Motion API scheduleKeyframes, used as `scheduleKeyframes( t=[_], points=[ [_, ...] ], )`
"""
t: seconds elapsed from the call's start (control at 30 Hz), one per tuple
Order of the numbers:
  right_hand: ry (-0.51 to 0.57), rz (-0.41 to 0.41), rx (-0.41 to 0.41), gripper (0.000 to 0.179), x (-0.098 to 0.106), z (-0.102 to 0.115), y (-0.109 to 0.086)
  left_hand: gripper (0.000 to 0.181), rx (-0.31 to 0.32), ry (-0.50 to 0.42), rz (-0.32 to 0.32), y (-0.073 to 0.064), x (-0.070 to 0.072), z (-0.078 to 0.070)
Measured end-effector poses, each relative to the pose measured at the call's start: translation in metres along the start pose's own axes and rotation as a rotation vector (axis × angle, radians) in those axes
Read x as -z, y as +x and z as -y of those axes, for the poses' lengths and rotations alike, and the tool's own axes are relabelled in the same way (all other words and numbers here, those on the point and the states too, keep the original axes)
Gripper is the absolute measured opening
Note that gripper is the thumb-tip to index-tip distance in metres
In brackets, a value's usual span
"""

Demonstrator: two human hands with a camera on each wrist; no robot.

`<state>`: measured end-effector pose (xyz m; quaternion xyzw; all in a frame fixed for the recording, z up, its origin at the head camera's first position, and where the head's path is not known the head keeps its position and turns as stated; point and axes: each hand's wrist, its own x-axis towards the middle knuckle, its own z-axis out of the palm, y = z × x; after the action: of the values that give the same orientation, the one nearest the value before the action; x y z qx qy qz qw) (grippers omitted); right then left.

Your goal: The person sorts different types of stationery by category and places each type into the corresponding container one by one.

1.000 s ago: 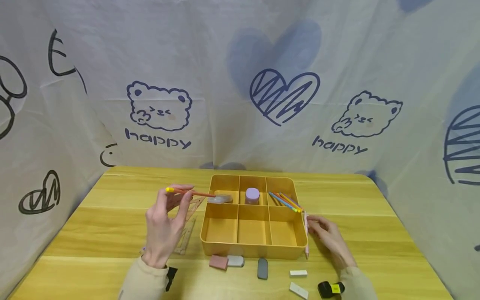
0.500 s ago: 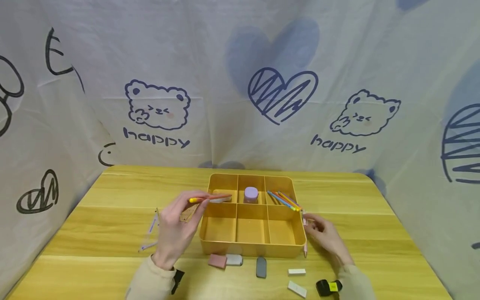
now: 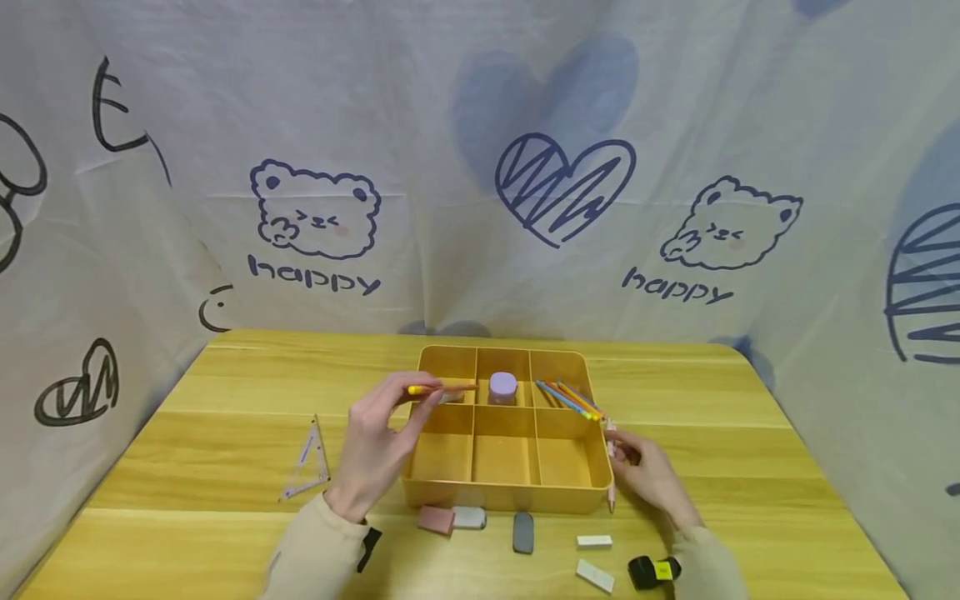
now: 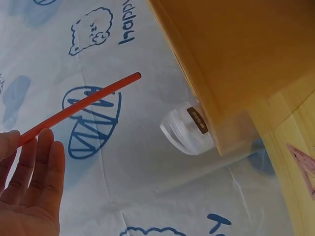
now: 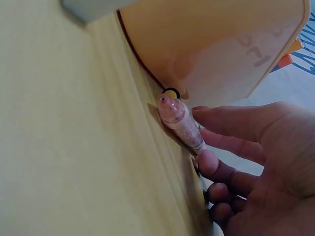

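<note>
My left hand (image 3: pixel 384 437) pinches an orange-red pencil (image 4: pixel 81 105) with a yellow end. It holds the pencil level above the back left compartment of a yellow six-compartment box (image 3: pixel 506 497). A clear plastic item (image 4: pixel 187 128) with a brown label pokes over the box's rim in the left wrist view. At the box's right side, my right hand (image 3: pixel 651 473) has its fingertips around a pink pen (image 5: pixel 182 123) that lies along the wall, its tip toward me. Several colored pencils (image 3: pixel 566 398) lean in the back right compartment; a lilac-lidded bottle (image 3: pixel 502 387) stands in the back middle one.
Along the box's front lie a pink eraser (image 3: pixel 436 520), a white eraser (image 3: pixel 469 517) and a dark grey one (image 3: pixel 522 532). Two white blocks (image 3: pixel 594 542) are nearer the right sleeve. A clear set square (image 3: pixel 311 462) lies left. Printed cloth (image 3: pixel 450 167) hangs behind the table.
My left hand has moved right with the orange-red pencil, from beside the box to over its back left compartment. The clear set square has come into view. My right hand stays at the pink pen.
</note>
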<state>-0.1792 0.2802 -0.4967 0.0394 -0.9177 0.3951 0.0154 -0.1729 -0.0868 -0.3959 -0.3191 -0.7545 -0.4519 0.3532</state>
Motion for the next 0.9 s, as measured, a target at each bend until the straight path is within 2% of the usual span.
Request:
scheduleKeyframes(
  t=[0.2,0.37,0.43,0.63,0.9],
  points=[
    [0.115,-0.027,-0.048,0.033,0.002,-0.004,0.0,0.023,-0.104,0.025,0.113,0.014,-0.017,-0.007],
    [0.123,-0.033,-0.085,0.033,0.003,-0.004,0.001,0.025,-0.173,0.052,0.245,0.024,-0.037,-0.02],
    [0.118,-0.032,-0.086,0.032,0.003,-0.004,0.001,0.024,-0.185,0.089,0.301,0.026,-0.045,-0.025],
    [0.11,-0.037,-0.079,0.031,0.002,-0.005,0.003,0.013,-0.18,0.201,0.445,0.03,-0.073,-0.029],
    [0.126,-0.05,-0.077,0.03,0.001,-0.002,0.001,0.004,-0.13,0.253,0.545,0.031,-0.098,-0.026]
  ],
)
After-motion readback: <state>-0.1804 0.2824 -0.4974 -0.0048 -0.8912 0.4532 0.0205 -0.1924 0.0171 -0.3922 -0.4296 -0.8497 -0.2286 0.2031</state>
